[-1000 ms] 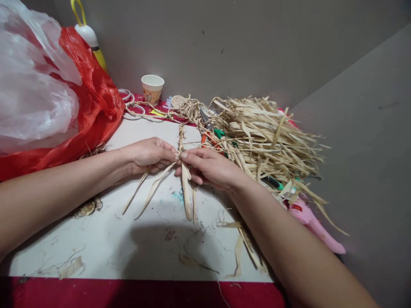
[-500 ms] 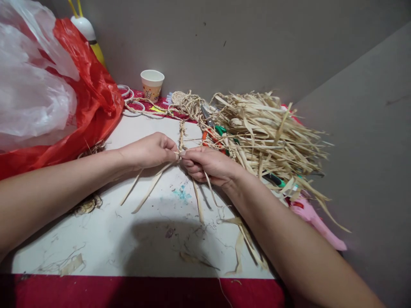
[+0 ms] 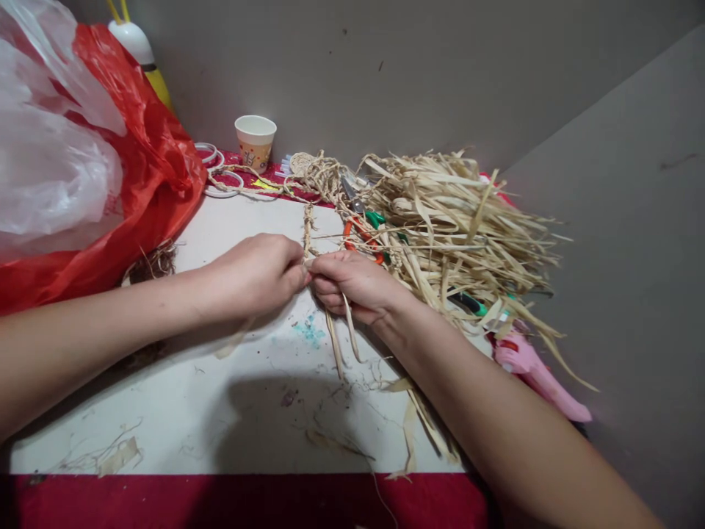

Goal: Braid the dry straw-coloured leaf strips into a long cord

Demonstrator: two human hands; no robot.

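Note:
A short plait of dry, straw-coloured strips [image 3: 308, 228] lies on the white board [image 3: 220, 419], pointing away from me. At its near end my two hands meet, fingertips almost touching. My left hand [image 3: 269, 275] is closed in a pinch, its back toward me, hiding most of what it grips; a blurred strip trails below it. My right hand [image 3: 352, 285] is closed on the plait's near end, thumb against the bent forefinger. Two loose strips [image 3: 333, 345] hang down from under the right hand onto the board.
A large heap of dry strips [image 3: 452, 220] lies right, with orange-handled scissors [image 3: 348, 234] beside it. Behind stand a paper cup [image 3: 255, 139], white rings [image 3: 225, 185] and coiled cord [image 3: 324, 176]. Red and white plastic bags [image 3: 159, 169] fill the left. A pink tool [image 3: 540, 375] lies far right.
My left hand has rolled over so its back faces me more, and the strips below it have swung or been drawn out of sight. My right hand stays nearly in place.

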